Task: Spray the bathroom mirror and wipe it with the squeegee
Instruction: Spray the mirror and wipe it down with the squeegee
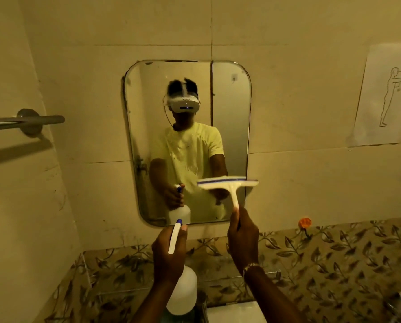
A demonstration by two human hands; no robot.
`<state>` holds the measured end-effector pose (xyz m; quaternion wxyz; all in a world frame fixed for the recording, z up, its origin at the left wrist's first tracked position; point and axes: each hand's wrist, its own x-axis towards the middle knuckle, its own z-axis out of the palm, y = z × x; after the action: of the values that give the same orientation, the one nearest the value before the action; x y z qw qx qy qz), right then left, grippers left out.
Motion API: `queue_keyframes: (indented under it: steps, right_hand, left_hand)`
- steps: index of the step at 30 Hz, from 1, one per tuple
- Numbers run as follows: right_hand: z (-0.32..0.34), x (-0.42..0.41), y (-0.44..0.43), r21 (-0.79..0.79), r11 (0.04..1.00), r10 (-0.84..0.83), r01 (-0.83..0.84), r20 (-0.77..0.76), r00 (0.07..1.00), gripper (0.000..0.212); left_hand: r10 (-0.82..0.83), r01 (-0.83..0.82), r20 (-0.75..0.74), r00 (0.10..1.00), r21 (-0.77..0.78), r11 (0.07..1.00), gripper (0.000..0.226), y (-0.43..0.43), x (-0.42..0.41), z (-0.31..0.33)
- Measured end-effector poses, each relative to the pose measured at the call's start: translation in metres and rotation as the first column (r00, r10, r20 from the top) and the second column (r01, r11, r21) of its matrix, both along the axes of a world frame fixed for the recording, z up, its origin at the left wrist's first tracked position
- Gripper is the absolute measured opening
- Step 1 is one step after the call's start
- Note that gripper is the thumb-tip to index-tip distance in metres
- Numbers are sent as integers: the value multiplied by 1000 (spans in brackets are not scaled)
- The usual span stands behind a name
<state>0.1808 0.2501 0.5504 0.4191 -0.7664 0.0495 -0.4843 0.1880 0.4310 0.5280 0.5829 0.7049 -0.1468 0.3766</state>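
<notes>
A rounded rectangular mirror (229, 127) hangs on the tiled wall straight ahead, streaked with spray and showing a person's reflection. My left hand (168, 255) grips a white spray bottle (182, 292) below the mirror's lower edge, its blue-tipped nozzle pointing up at the glass. My right hand (242, 238) holds the handle of a white squeegee (227, 184). Its blue-edged blade lies roughly level in front of the mirror's lower right part; whether it touches the glass is unclear.
A metal towel bar (24, 122) juts from the left wall. A paper sheet with a line drawing (386, 96) is stuck at right. An orange hook (304, 222) sits above the leaf-patterned tile band (334, 264). A white basin edge (236, 313) lies below.
</notes>
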Motion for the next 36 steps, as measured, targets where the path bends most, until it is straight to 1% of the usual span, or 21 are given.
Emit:
queue_keyframes:
  steps: [2,5,7,8,9,10,12,14,15,18,20,22,25,27,29,33,36]
  right_hand:
    - [-39,-8,2,39,999,12,-8,-110,994,24]
    - [-90,-22,1,66,998,16,4,-292,956,30]
    - [-102,-31,2,118,993,13,31,-356,934,47]
    - [-101,-36,2,134,990,13,35,-346,938,54]
    - [-86,-39,10,145,989,26,19,-303,953,56]
    - [-64,-42,19,149,989,43,-6,-247,968,54]
    - [-17,-40,27,142,988,78,-61,-117,990,41]
    - [43,-31,33,84,992,97,-96,-8,995,29]
    - [75,-26,36,55,993,100,-101,35,994,27]
    - [167,-11,49,25,987,151,-156,146,978,32]
    - [218,-2,61,-3,986,166,-168,176,970,35]
    - [255,5,72,-21,986,166,-166,223,961,37]
    - [292,13,88,-33,990,139,-135,245,960,38]
    - [306,18,97,-24,986,163,-162,227,960,38]
    - [313,23,105,-4,984,173,-176,214,961,38]
    - [318,29,116,-28,991,135,-132,221,966,37]
    - [321,32,120,-44,991,130,-124,206,970,36]
  left_hand:
    - [-13,13,15,1000,6,1000,32,0,-6,0]
    - [-14,13,10,1000,37,999,31,0,-14,-1]
    - [-14,14,-1,1000,35,999,32,2,-16,-1]
    - [-12,12,-8,1000,30,999,32,1,-18,-3]
    - [-2,2,-7,1000,26,1000,32,8,-22,-1]
    - [12,-12,-5,1000,28,1000,32,15,-25,4]
    - [33,-33,-11,999,32,999,30,17,-26,3]
    - [63,-62,-31,998,48,997,29,19,-25,-1]
    - [76,-74,-34,997,60,995,27,19,-25,-2]
    - [74,-72,-23,997,71,995,13,25,-25,0]
    - [67,-64,-41,997,61,996,15,30,-24,5]
    - [65,-62,-47,997,51,997,18,34,-24,9]
    - [62,-61,-16,998,45,997,14,39,-26,13]
    - [69,-69,10,998,48,996,12,44,-26,15]
    - [81,-82,17,997,55,995,12,51,-23,14]
    - [100,-101,24,995,66,993,19,63,-16,13]
    - [111,-113,29,993,58,992,20,69,-14,12]
